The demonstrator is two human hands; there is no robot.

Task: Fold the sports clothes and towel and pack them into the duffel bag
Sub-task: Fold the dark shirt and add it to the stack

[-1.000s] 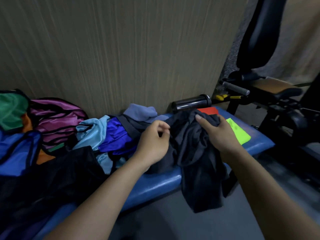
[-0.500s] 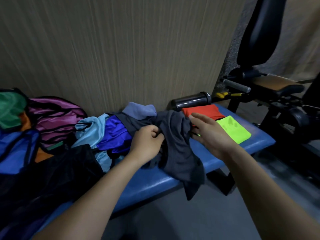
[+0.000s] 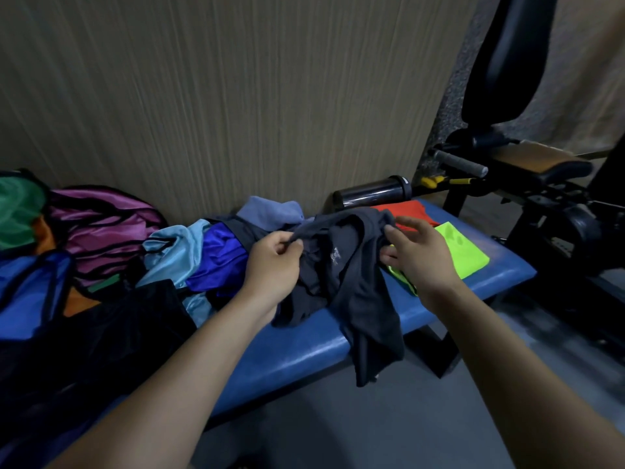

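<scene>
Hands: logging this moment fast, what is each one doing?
Left hand: pinches the dark garment.
Right hand: thumb grips the same garment, other fingers loose.

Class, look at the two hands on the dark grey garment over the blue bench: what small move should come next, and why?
Probably draw the hands apart to spread the dark grey garment flat on the blue padded bench. The left hand pinches one bunched edge, the right hand holds the other, and the cloth hangs crumpled over the bench's front edge, unfolded.
</scene>
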